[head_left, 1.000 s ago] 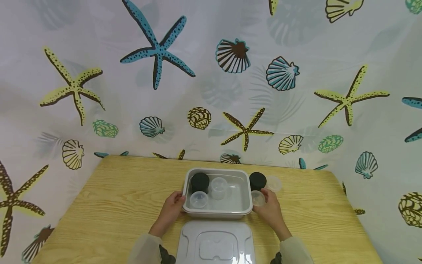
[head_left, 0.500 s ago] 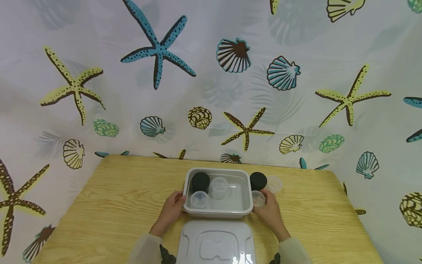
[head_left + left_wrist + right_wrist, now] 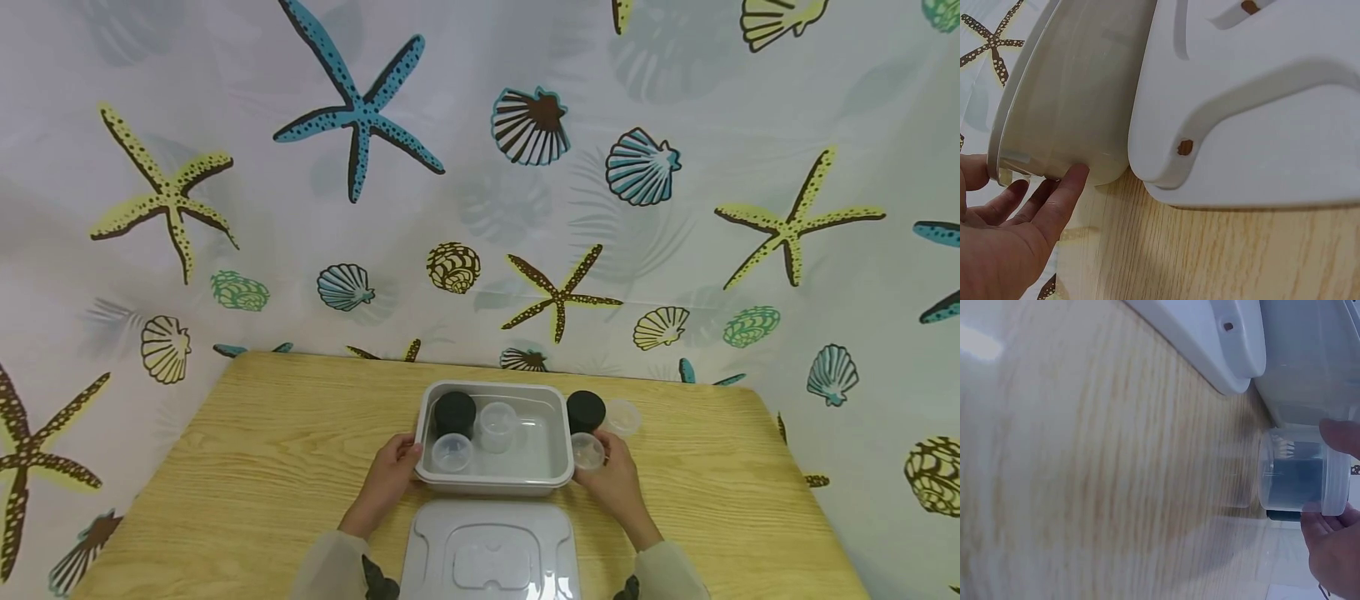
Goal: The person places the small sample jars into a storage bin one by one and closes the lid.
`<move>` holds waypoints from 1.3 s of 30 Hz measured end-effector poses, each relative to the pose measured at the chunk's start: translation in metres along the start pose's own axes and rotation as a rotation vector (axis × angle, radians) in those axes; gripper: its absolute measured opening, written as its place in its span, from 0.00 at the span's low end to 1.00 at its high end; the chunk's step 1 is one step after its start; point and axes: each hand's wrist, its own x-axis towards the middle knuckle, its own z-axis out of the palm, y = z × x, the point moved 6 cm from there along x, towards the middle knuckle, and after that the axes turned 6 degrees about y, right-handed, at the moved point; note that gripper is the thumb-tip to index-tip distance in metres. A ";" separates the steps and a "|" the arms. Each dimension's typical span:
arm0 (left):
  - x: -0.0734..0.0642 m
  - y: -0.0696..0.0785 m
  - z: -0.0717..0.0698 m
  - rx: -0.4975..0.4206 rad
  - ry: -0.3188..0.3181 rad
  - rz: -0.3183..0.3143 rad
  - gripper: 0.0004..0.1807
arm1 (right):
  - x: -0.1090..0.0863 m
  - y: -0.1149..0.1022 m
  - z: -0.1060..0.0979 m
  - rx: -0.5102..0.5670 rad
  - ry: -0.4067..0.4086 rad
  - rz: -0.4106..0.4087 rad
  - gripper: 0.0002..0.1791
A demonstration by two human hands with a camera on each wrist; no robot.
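Observation:
An uncovered white plastic storage box (image 3: 536,479) stands mid-table. My left hand (image 3: 395,468) holds its left end, thumb over the rim (image 3: 997,140) and fingers against the outer wall. Beside the box's right end, my right hand (image 3: 611,473) grips a small clear lidded jar (image 3: 1297,472), thumb on one side and fingers on the other. Inside the box are a black-lidded jar (image 3: 454,412) and two clear jars, one further back (image 3: 498,427) and one in the front left corner (image 3: 452,452).
A black-lidded jar (image 3: 587,411) and another clear container (image 3: 624,417) stand right of the box, just beyond my right hand. The box's white lid (image 3: 491,554) lies flat in front of it. Behind the wooden table (image 3: 300,417) hangs a shell-and-starfish curtain (image 3: 480,192).

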 end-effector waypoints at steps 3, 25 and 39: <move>0.000 0.000 0.000 0.005 0.003 0.003 0.22 | 0.000 0.001 -0.001 -0.008 -0.012 0.023 0.39; -0.001 0.002 0.000 -0.003 0.004 -0.001 0.22 | 0.001 -0.007 -0.015 -0.017 -0.027 0.000 0.38; 0.001 -0.001 0.000 -0.004 -0.004 -0.007 0.21 | 0.001 -0.017 -0.022 -0.012 -0.035 -0.013 0.36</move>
